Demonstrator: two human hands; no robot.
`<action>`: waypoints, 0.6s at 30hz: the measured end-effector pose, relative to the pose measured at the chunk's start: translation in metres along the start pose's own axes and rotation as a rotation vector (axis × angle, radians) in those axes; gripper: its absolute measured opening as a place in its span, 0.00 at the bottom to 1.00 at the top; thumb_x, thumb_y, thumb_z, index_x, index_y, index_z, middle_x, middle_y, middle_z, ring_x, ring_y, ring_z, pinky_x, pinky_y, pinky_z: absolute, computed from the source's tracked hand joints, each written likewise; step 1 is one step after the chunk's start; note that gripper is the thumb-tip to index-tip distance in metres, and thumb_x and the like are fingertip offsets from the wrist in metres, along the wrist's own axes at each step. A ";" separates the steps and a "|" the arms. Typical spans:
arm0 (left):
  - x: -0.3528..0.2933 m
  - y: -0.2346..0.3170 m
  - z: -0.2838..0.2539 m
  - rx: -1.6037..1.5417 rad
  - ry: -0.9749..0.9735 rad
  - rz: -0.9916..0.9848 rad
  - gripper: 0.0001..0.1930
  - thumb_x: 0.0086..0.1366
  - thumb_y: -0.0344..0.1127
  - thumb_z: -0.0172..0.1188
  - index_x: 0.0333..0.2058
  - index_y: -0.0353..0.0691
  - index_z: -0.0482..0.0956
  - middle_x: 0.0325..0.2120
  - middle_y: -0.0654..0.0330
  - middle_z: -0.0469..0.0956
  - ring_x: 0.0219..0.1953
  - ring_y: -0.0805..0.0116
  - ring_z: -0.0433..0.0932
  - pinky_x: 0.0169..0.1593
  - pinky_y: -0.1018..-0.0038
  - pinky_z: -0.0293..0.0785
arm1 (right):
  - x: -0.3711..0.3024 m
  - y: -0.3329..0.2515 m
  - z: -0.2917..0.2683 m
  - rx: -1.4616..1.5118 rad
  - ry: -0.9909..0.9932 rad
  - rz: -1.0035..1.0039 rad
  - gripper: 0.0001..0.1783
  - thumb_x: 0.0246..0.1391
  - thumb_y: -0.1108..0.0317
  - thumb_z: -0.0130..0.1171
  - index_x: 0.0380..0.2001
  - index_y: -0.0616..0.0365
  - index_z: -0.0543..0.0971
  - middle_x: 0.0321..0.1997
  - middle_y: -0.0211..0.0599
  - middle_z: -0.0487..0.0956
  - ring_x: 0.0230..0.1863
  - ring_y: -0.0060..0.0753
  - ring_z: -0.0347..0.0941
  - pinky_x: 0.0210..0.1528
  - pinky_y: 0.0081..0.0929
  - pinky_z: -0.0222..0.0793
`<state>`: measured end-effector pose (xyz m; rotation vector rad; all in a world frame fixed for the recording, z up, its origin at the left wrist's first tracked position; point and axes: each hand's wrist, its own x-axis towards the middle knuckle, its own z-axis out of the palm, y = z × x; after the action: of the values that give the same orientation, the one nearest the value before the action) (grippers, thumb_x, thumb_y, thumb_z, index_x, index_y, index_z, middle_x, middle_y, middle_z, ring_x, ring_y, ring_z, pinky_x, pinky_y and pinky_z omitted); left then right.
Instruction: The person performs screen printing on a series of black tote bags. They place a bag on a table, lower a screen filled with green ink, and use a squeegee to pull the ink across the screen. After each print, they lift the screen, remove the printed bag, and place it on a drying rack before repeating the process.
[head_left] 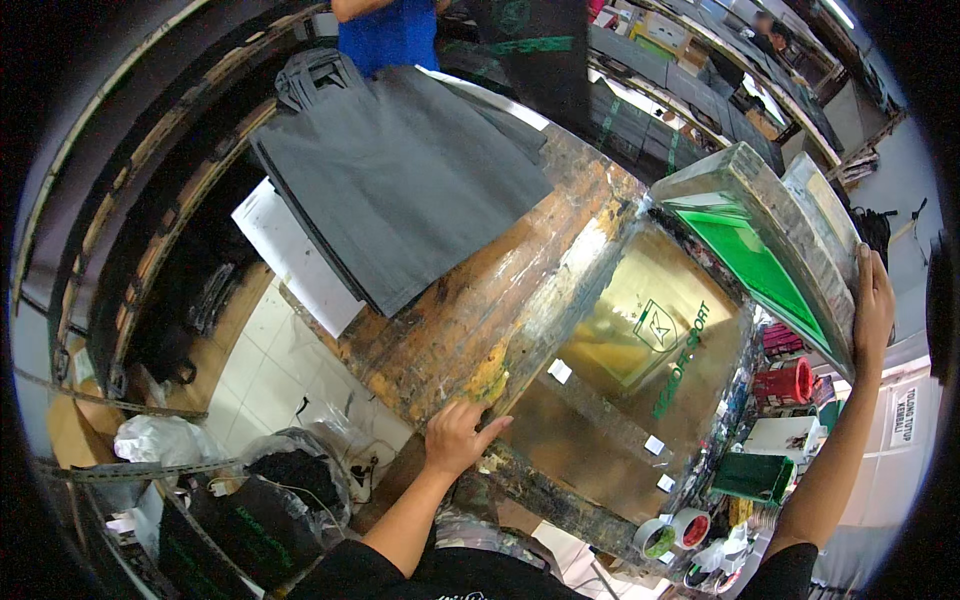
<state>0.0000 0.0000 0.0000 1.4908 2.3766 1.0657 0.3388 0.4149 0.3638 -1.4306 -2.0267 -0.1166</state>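
Observation:
A screen printing frame (838,290) stands tilted up at the right of the worktable, bright green ink (752,262) showing on its mesh. My right hand (872,300) grips the frame's outer edge, fingers pointing up along it. Below the raised frame lies a glossy printing bed (600,420) bearing a green shield emblem (657,327) and green lettering, with small white tabs stuck on it. My left hand (462,436) rests on the table's near edge, thumb out to the side, nothing seen in it. Beyond it lies a stack of dark grey fabric pieces (400,190).
White sheets (290,250) stick out under the fabric. Tape rolls (690,527), a red container (785,381) and a green box (752,478) sit along the right side. Another person in blue (385,35) stands at the far side. Racks (150,180) curve along the left.

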 end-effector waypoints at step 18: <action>0.004 0.000 0.001 -0.026 -0.015 0.011 0.22 0.66 0.55 0.71 0.33 0.38 0.86 0.28 0.53 0.82 0.33 0.52 0.82 0.35 0.60 0.78 | -0.005 -0.012 -0.007 -0.047 -0.001 -0.015 0.34 0.74 0.42 0.52 0.60 0.65 0.80 0.53 0.48 0.83 0.54 0.35 0.77 0.64 0.29 0.66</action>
<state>-0.0017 0.0034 0.0002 1.5002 2.3378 1.0798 0.3326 0.4027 0.3703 -1.4443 -2.0483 -0.1717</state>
